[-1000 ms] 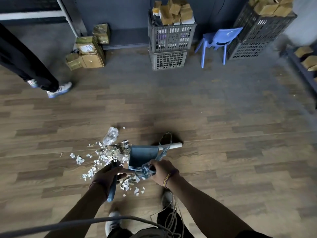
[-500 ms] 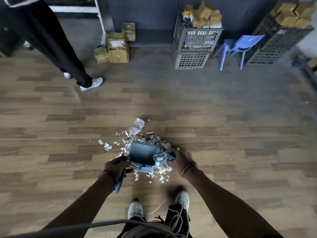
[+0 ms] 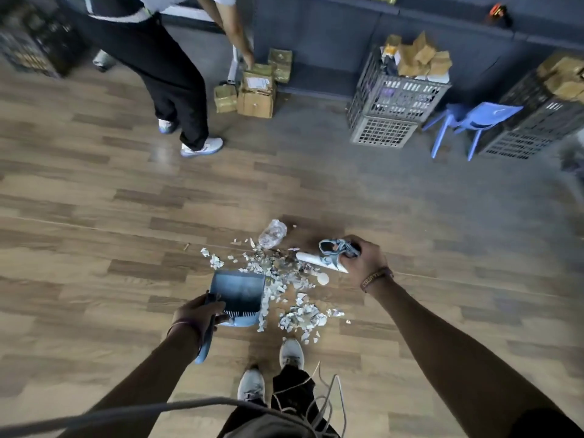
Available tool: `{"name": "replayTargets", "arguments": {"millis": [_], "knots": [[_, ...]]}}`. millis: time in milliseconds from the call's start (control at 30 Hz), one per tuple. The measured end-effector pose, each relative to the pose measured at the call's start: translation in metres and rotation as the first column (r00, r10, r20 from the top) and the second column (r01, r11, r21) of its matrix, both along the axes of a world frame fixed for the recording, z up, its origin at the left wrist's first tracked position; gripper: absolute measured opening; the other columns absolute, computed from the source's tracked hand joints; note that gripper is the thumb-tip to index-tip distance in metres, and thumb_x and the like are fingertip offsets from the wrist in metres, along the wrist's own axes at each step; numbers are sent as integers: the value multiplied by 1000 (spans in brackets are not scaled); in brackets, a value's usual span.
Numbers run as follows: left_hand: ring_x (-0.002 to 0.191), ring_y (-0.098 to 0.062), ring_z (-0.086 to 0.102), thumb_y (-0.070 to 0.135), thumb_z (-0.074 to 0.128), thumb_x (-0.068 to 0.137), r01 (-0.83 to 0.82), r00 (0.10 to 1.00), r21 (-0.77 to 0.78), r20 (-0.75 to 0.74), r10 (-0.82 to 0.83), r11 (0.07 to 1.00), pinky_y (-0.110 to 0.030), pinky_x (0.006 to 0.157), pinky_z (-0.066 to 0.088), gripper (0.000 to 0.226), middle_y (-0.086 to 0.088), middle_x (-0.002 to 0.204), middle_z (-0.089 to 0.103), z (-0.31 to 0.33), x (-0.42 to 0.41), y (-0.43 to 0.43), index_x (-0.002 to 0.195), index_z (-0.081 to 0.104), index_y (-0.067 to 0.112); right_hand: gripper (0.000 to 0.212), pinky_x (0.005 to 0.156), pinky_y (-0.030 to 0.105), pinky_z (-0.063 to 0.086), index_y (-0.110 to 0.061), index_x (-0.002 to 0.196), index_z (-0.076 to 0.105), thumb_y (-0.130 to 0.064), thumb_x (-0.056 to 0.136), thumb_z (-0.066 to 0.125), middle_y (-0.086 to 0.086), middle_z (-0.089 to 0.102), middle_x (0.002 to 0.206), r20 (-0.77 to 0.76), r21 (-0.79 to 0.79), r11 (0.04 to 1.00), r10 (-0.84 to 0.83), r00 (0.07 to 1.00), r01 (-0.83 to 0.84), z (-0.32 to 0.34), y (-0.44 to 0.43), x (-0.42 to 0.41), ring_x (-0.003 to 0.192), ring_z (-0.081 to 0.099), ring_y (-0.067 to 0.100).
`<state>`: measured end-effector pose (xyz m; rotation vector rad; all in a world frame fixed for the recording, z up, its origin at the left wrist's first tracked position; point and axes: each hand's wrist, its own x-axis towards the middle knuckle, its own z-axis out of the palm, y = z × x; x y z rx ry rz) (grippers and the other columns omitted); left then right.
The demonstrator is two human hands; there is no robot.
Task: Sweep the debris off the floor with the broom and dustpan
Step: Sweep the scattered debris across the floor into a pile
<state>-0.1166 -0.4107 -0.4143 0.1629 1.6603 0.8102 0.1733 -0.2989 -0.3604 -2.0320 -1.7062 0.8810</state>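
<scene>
Hands: left [image 3: 197, 314] holds one dustpan [image 3: 237, 292], right [image 3: 363, 260] one broom [image 3: 316, 260].

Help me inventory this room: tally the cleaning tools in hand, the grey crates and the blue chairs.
Dustpan: 1
Broom: 1
Grey crates: 2
Blue chair: 1
Total: 5

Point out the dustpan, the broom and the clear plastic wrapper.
dustpan [image 3: 237, 290], head view, on its blue tray floor.
broom [image 3: 313, 260], head view, on its white handle.
clear plastic wrapper [image 3: 272, 233], head view, on its crumpled middle.
</scene>
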Motion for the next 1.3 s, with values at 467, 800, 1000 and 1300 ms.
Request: {"name": "replayTargets", "arguments": {"millis": [467, 800, 1000, 1300], "knots": [[45, -9, 65, -2, 66, 81, -160, 983, -86, -100, 151, 983, -14, 39, 40, 30, 6, 51, 67, -13, -27, 53, 108, 64, 10, 35, 78, 20, 44, -9, 110, 70, 0, 76, 69, 9, 73, 103, 13, 61, 925, 375, 927, -375, -41, 142, -67, 94, 67, 25], [40, -6, 62, -6, 60, 85, -262, 958, -128, -153, 242, 957, -26, 52, 32, 28, 13, 47, 65, -34, -20, 83, 110, 61, 6, 35, 85, 24, 51, -19, 109, 70, -7, 76, 74, 5, 72, 106, 90, -127, 736, 676, 731, -665, -107, 185, -68, 97, 68, 22], [39, -6, 62, -6, 59, 85, -248, 963, -141, -148, 227, 958, -25, 53, 31, 28, 12, 45, 64, -40, -16, 84, 109, 60, 9, 32, 90, 32, 53, -21, 111, 67, -16, 80, 69, 3, 70, 110, 120, -258, 640, 764, 633, -724, -111, 151, -53, 102, 65, 22], [36, -10, 61, -4, 60, 84, -148, 982, -119, -133, 132, 982, -10, 31, 32, 21, 2, 53, 65, -50, -22, 83, 81, 59, 17, 38, 91, 22, 46, -26, 116, 65, -19, 79, 63, -2, 70, 113, 129, -309, 680, 722, 680, -664, -91, 70, -37, 106, 64, 18]]}}
